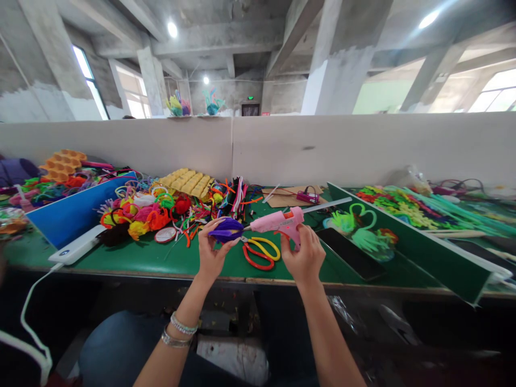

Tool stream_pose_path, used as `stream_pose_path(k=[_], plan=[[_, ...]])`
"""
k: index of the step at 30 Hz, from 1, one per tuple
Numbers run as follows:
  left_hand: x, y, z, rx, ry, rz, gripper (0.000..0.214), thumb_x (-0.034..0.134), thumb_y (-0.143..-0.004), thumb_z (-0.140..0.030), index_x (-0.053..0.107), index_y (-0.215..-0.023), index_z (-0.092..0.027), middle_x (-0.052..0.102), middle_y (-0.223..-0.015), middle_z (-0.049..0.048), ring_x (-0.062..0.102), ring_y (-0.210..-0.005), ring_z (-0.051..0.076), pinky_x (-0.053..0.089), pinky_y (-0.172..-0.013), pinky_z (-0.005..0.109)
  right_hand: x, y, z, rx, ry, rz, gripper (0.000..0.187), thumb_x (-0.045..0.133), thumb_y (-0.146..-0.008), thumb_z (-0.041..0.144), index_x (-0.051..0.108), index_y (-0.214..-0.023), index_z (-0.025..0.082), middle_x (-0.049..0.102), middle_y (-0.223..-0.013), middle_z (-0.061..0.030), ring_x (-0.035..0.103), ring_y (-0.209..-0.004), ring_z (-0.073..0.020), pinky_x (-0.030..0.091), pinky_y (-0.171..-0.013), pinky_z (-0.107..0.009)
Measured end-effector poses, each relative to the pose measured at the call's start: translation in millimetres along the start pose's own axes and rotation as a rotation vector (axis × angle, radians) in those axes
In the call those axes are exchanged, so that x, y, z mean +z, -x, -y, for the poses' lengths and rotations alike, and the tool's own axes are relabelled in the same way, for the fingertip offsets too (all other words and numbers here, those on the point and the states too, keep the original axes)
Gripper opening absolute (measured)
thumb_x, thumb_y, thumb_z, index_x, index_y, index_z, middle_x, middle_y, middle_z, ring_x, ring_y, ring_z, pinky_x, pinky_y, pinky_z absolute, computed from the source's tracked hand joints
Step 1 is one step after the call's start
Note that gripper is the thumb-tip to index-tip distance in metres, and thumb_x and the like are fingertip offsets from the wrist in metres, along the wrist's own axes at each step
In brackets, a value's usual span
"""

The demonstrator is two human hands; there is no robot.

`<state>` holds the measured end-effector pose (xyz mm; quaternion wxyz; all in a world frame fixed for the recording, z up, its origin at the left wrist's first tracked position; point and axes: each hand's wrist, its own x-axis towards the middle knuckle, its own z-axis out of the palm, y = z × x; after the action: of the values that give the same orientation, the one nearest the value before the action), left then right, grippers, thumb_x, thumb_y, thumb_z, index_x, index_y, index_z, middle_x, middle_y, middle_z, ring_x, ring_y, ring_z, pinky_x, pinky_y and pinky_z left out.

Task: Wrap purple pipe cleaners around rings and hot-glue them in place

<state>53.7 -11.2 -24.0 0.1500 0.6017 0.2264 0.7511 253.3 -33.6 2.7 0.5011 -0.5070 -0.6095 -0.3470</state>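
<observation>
My left hand (213, 250) is closed round a purple pipe-cleaner piece (226, 230), a rounded bundle of fuzzy stems. In my right hand (304, 255) is a pink glue gun (274, 221), gripped by its handle. Its nozzle points left at the purple piece, very close to it; whether they touch I cannot tell. A long pale glue stick (328, 205) juts from the back of the gun. Below the gun, scissors (261, 255) with one red and one yellow handle loop lie on the green table (226, 267).
Left of my hands are heaped colourful pipe-cleaner pieces (147, 215) and a yellow egg tray (187, 183). A blue divider (84, 209) and a white power strip (76, 244) stand further left. At right are a black phone (350, 252), green pipe-cleaner swans (365, 236) and a green divider (407, 242).
</observation>
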Motion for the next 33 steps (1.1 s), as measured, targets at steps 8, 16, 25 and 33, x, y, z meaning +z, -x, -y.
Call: stream_pose_path(k=[8,16,25,33], plan=[[-0.7,-1,-5,0.026,0.030,0.029,0.045,0.067,-0.073,-0.026,0.041,-0.109,-0.023,0.050,-0.118,0.0105,0.055,-0.110,0.021,0.052,-0.084,0.036,7,1,-20,0.076,0.163,0.103,0.025,0.053,-0.078,0.035,0.054,-0.095,0.017,0.058,-0.076,-0.0063,0.054,-0.072,-0.0216,0.039,-0.060,-0.030],[-3.4,-1,1,0.038,-0.090,0.209,0.046,0.067,-0.073,-0.025,0.042,-0.111,-0.022,0.052,-0.117,0.0109,0.054,-0.111,0.021,0.051,-0.085,0.039,29,29,-71,0.298,0.243,0.441,0.041,0.056,-0.074,0.050,0.057,-0.092,0.013,0.061,-0.081,-0.0088,0.057,-0.068,-0.0204,0.034,-0.050,-0.026],[-5.1,-4,2,0.035,-0.348,0.295,0.044,0.065,-0.074,-0.032,0.045,-0.112,-0.021,0.057,-0.111,0.0095,0.056,-0.107,0.021,0.048,-0.086,0.038,35,40,-66,0.206,0.387,0.613,0.037,0.061,-0.072,0.047,0.059,-0.084,0.012,0.060,-0.076,-0.0108,0.056,-0.074,-0.0237,0.036,-0.055,-0.028],[-7.0,-7,4,0.081,-0.584,0.420,0.040,0.061,-0.075,-0.039,0.048,-0.109,-0.020,0.060,-0.106,0.0091,0.059,-0.100,0.022,0.048,-0.084,0.036,-26,-18,-9,0.093,-0.122,-0.013,0.021,0.043,-0.087,0.025,0.053,-0.104,0.018,0.064,-0.092,-0.0083,0.058,-0.090,-0.0200,0.041,-0.082,-0.036]])
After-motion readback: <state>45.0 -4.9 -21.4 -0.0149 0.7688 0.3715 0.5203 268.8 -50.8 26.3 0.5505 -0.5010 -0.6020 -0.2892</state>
